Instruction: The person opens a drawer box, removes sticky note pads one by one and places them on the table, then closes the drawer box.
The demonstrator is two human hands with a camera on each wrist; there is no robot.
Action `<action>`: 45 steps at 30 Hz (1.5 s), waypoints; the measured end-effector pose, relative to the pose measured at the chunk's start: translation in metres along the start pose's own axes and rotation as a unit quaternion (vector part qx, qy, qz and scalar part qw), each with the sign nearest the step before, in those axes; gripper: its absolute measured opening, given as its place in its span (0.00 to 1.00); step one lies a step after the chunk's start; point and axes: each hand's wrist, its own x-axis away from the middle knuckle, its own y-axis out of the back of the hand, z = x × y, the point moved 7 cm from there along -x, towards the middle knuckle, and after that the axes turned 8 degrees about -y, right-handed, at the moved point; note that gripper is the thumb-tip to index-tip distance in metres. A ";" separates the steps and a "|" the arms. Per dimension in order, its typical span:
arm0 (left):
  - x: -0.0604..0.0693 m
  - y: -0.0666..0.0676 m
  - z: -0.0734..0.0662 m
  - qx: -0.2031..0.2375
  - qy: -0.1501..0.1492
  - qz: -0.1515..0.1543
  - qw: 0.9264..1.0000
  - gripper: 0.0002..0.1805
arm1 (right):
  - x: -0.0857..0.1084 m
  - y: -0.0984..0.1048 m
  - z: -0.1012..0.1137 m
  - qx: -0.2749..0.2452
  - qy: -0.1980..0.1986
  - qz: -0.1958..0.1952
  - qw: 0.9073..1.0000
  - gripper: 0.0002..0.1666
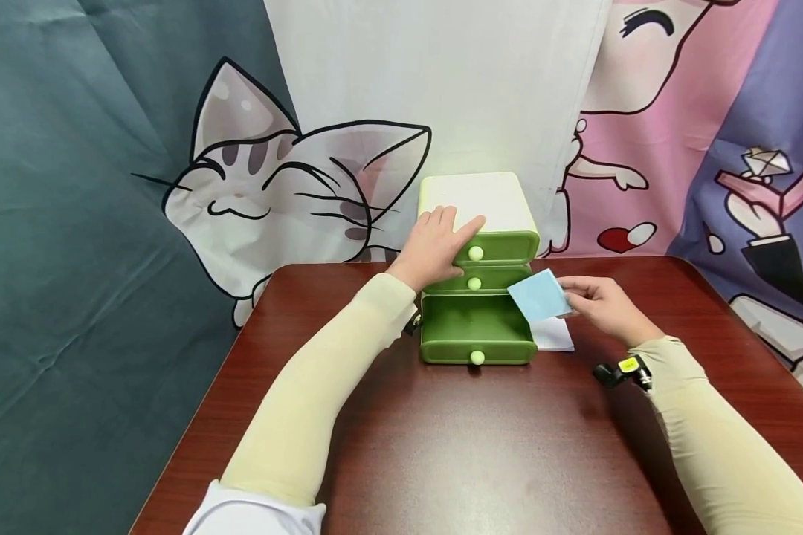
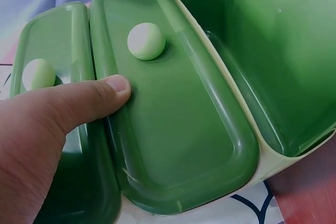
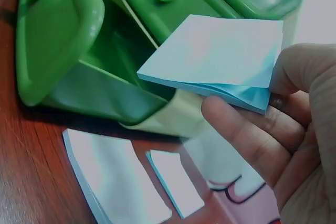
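A small drawer unit (image 1: 478,200) with a cream top and green drawers stands at the table's back. Its bottom drawer (image 1: 476,354) is pulled out, with a bare green inside. My left hand (image 1: 431,249) rests on the unit's upper left, fingers spread over the top. Its thumb (image 2: 100,97) lies straight across the front, touching the middle drawer (image 2: 173,124). With thumb and fingers, my right hand (image 1: 605,305) pinches a light-blue sticky note pad (image 1: 540,295), held tilted at the right of the open drawer. Its sheets part slightly at one edge.
A larger pale note pad (image 3: 115,177) and a narrow one (image 3: 176,182) lie on the table, right of the unit. The reddish-brown table (image 1: 475,453) extends in front. A printed cloth (image 1: 442,82) hangs close behind the unit.
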 end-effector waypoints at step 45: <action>-0.001 -0.003 -0.001 -0.005 0.003 0.015 1.000 0.53 | 0.078 0.072 -0.135 -0.276 -0.299 -0.007 0.913 0.18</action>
